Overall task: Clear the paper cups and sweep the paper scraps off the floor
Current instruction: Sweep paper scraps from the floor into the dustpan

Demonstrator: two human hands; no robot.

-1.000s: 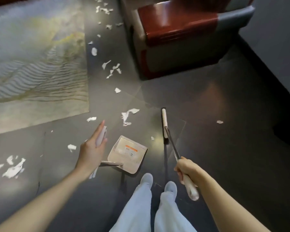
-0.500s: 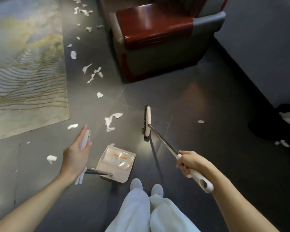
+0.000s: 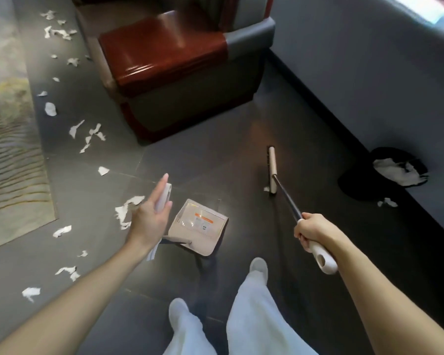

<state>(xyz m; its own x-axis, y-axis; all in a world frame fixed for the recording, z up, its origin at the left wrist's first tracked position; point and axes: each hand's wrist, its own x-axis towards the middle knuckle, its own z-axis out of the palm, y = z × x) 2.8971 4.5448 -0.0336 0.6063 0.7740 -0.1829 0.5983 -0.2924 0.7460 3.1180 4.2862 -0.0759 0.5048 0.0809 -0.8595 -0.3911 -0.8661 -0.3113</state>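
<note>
Head view: the right hand grips the broom, its head just beside one scrap. The left hand pinches the dustpan handle loosely, fingers straight, and the dustpan is apart from that scrap. Risks: a long sweep may scatter the light scrap short of the pan, the loose hold may let the pan slide, and the paper scraps to the left may be pushed onto the rug.

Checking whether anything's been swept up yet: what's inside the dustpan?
Only an orange-and-white label shows on the dustpan floor; none of the scraps show in it. The left hand, holding the handle, hides its near left edge.
</note>
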